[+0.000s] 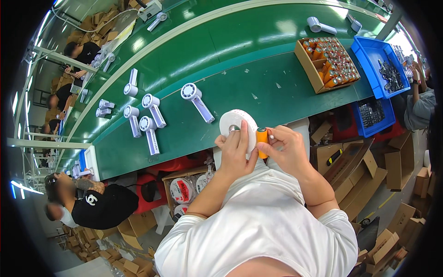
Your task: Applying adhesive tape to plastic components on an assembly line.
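My left hand (234, 154) is closed on a white roll of tape or labels (236, 115), fingers across its face and at its hollow core. Just right of the roll, an orange cylindrical battery (262, 136) stands nearly upright. My right hand (290, 148) pinches this battery between thumb and fingers, and its left side lies against or very close to the roll's edge. Both hands are at the near edge of the green bench, in front of my white shirt. Whether a label is coming off the roll onto the battery, I cannot tell.
Several pale handheld fans (152, 134) lie on the green bench (194, 138) at left. A carton (318, 87) of orange batteries and a blue bin (376, 74) of small dark parts stand at right. Below is another blue bin (364, 131). A co-worker (106, 207) sits at left.
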The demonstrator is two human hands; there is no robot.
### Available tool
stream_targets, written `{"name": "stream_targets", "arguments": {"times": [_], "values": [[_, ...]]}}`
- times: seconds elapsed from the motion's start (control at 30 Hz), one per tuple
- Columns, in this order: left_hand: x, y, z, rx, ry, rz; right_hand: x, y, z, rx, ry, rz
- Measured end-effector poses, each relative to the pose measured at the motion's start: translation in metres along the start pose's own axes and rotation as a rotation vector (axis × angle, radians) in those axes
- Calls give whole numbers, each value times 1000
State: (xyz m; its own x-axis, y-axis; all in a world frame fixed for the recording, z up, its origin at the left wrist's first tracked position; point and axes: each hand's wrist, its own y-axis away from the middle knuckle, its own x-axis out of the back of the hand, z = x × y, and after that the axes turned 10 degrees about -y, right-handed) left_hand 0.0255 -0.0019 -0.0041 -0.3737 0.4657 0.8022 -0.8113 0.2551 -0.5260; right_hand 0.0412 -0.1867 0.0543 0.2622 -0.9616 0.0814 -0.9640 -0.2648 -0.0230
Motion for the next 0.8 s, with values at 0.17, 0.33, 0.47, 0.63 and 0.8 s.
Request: {"name": "stream_targets", "arguments": {"times": [0.17,0.33,0.47,0.63,0.8], "values": [[6,-2,-1,-19,2,-66,6,-3,4,-15,-157,88],[4,2,-2,-145,-89,-26,12,-20,7,237,-564,418],[10,4,14,-279,-42,-121,4,-29,25,202,-582,420],[11,-3,14,-261,-34,-109,-3,-27,46,193,-690,398],[10,10,8,-322,-106,-257,41,-84,73,186,-906,636]]}}
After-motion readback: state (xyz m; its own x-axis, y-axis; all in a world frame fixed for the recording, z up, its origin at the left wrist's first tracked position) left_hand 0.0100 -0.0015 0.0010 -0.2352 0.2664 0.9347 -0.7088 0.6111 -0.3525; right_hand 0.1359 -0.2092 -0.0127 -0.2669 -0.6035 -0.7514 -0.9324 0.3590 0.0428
